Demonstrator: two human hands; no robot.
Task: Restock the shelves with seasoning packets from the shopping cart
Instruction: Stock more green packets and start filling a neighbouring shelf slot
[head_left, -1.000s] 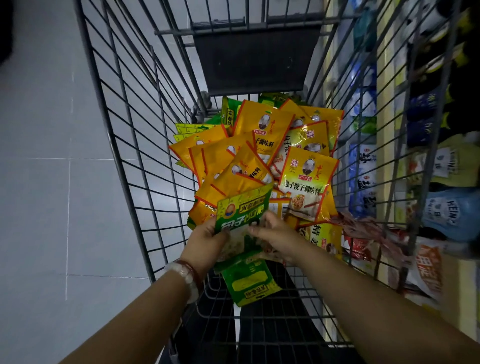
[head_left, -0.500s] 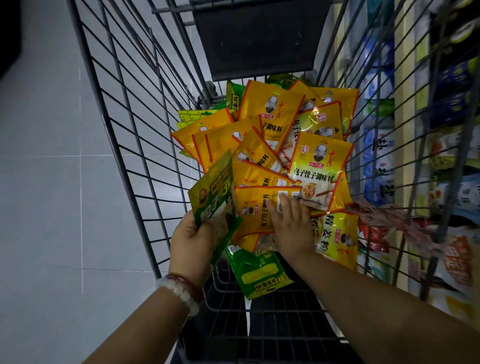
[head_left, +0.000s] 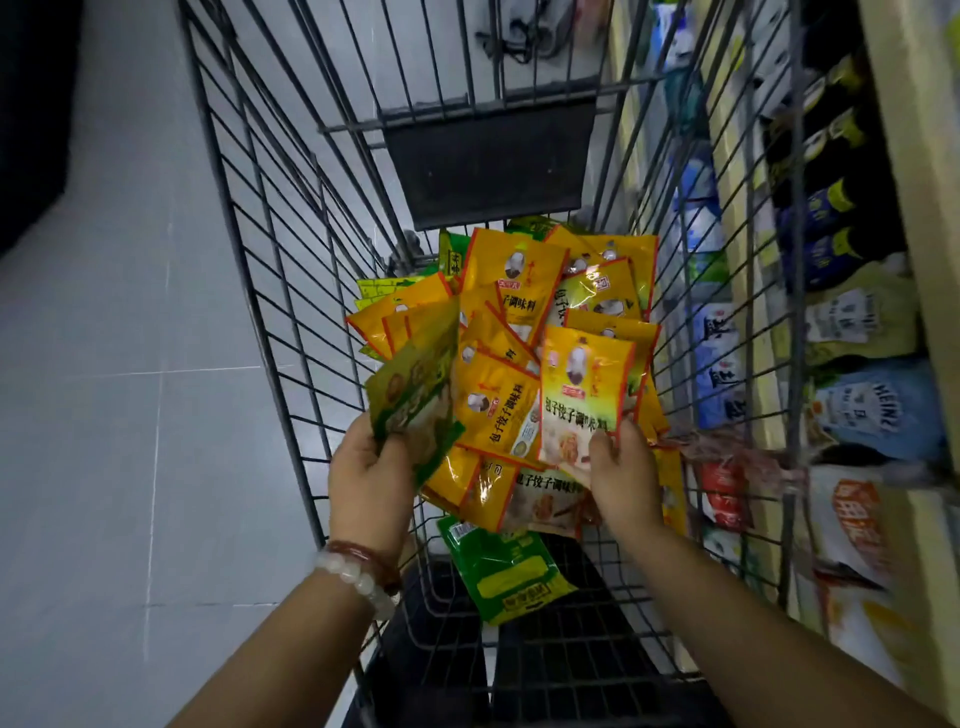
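Two hands are in view inside a wire shopping cart (head_left: 270, 291). The left hand (head_left: 371, 486), with two bead bracelets (head_left: 358, 569) at the wrist, one pale and one reddish, grips a green packet (head_left: 415, 395) by its lower edge, thumb over the front; the packet is tilted and blurred, and its print cannot be read. The right hand (head_left: 623, 475) pinches the lower edge of one yellow packet (head_left: 584, 392), held upright above the pile. Its label shows a portrait, a red brand tag too small to read, and the line 包子饺子调味料.

The seasoning packets lie in a loose overlapping heap (head_left: 519, 322) on the cart floor, towards the far end. At least ten yellow, red-edged packets can be counted; overlap prevents an exact figure. Several carry the same portrait and the same 包子饺子调味料 wording, in whole or in part. One further green packet (head_left: 506, 569) lies flat at the near edge of the heap, with a yellow panel; its text is illegible. Green corners show at the far side of the heap, number uncertain.

Beyond the cart's right wall stand the shelves (head_left: 914, 171). One pale blue pouch marked HEINZ (head_left: 878, 415) is readable. Dark bottles with yellow caps (head_left: 831, 171) stand higher up, count uncertain. Other pouches there are blurred. Grey floor tiles (head_left: 104, 415) lie to the left.
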